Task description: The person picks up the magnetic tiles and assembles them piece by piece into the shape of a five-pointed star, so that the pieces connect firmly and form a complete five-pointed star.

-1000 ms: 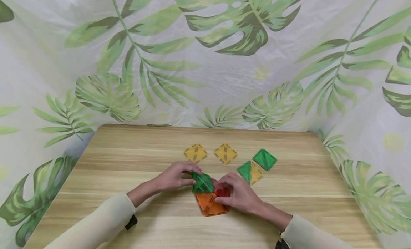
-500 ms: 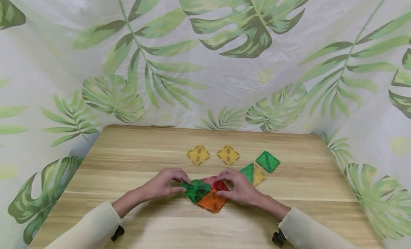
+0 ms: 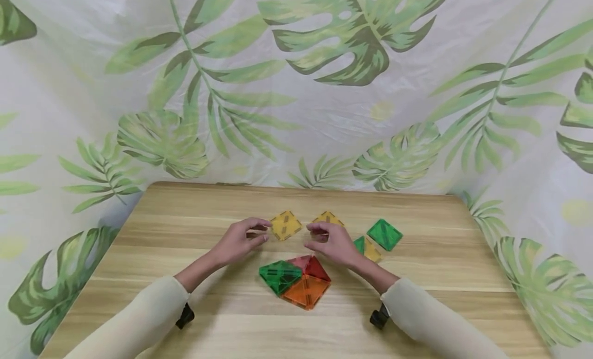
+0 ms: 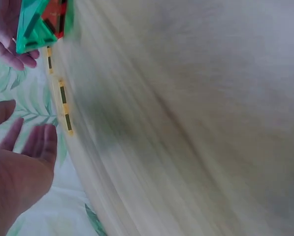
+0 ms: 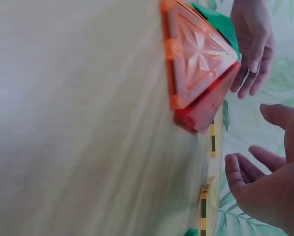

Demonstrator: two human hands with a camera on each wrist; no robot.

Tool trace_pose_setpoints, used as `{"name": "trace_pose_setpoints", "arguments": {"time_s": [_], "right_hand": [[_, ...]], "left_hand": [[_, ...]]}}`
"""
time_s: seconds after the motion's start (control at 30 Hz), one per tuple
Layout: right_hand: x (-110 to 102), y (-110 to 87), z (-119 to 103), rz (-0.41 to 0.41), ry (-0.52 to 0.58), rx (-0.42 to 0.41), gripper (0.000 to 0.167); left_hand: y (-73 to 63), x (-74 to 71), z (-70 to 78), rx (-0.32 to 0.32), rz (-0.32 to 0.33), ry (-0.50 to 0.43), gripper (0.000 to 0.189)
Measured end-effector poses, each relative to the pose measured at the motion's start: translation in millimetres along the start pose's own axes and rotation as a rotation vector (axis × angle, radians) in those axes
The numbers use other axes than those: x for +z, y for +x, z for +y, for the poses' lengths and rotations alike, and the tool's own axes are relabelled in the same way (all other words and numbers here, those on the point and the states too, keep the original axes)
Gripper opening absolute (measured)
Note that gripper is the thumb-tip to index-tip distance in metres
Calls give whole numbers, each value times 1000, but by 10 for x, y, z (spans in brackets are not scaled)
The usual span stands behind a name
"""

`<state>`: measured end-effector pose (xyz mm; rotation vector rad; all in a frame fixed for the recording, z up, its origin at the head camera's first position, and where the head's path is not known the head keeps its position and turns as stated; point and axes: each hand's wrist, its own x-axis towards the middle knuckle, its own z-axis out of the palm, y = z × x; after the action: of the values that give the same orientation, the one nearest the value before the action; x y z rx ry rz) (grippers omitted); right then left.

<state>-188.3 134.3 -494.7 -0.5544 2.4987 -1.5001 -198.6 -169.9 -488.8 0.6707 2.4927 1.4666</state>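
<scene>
A raised shape of magnetic tiles stands on the table, with a green part at left, red tiles at the back right and an orange part in front. My left hand hovers behind it, fingers bent and holding nothing, its fingertips close to the left corner of a yellow tile pair. My right hand is over the table near a second yellow pair, partly covering it; its fingers are parted around nothing. In the left wrist view the left palm faces the tiles, apart from them.
At right lie a green tile pair and, beside it, a yellow triangle against a green triangle, which the right hand partly hides. A leaf-patterned cloth hangs behind the wooden table.
Both hands have let go of the raised tile shape and moved away from me to the yellow pairs. Earlier, the green part was turned and set down left of the orange and red.
</scene>
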Motion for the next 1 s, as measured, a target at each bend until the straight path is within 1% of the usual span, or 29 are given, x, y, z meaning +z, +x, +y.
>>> {"name": "trace_pose_setpoints", "arguments": {"time_s": [0.07, 0.17, 0.23, 0.3, 0.43, 0.6, 0.7, 0.87, 1.0], "right_hand": [[20, 83, -2, 15, 52, 61, 52], [63, 184, -8, 36, 89, 130, 53], [92, 232, -11, 47, 87, 163, 54], [116, 261, -25, 52, 71, 187, 54], [139, 296, -76, 55, 34, 214, 55], [161, 340, -109, 55, 23, 224, 50], [171, 360, -121, 61, 32, 226, 45], [187, 384, -119, 84, 50, 245, 41], [204, 384, -117, 98, 80, 261, 40]], "left_hand": [[59, 0, -17, -55, 16, -4, 42], [127, 5, -42, -143, 6, 5, 52], [157, 13, -59, -187, -15, 25, 57], [179, 29, -71, -215, -33, 41, 60], [208, 72, -75, -211, -36, 75, 61], [230, 118, -44, -183, -20, 89, 59], [241, 138, -29, -192, -22, 50, 58], [268, 155, -22, -252, -6, -53, 54], [298, 181, -32, -277, 17, -89, 51]]}}
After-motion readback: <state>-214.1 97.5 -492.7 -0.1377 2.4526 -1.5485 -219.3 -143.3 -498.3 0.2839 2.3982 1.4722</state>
